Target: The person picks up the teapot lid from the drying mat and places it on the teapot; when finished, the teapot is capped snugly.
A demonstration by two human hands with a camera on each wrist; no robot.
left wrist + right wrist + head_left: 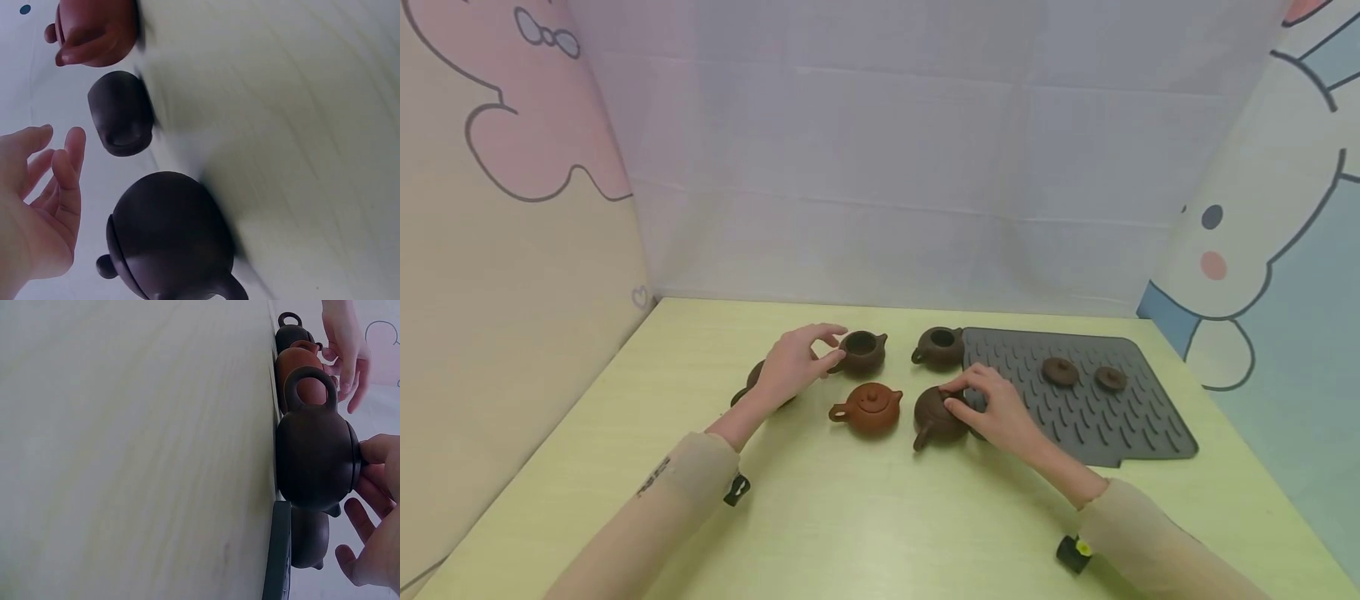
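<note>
My right hand (1000, 412) pinches the knob of the lid (354, 456) on a dark brown teapot (931, 412). In the right wrist view that lid sits on the teapot's mouth. My left hand (793, 362) hovers beside a lidless dark teapot (862, 360), fingers loosely bent and holding nothing. Beneath the left wrist, partly hidden, stands another dark teapot (756, 377); the left wrist view shows its lid on. A reddish-brown teapot (871, 417) with its lid on stands between the hands.
A second lidless dark teapot (942, 357) stands at the back, by the corner of a grey ridged mat (1090, 421). On the mat lie two dark lids, one larger lid (1060, 372) and one smaller lid (1110, 380). A white curtain (887, 167) hangs behind the table.
</note>
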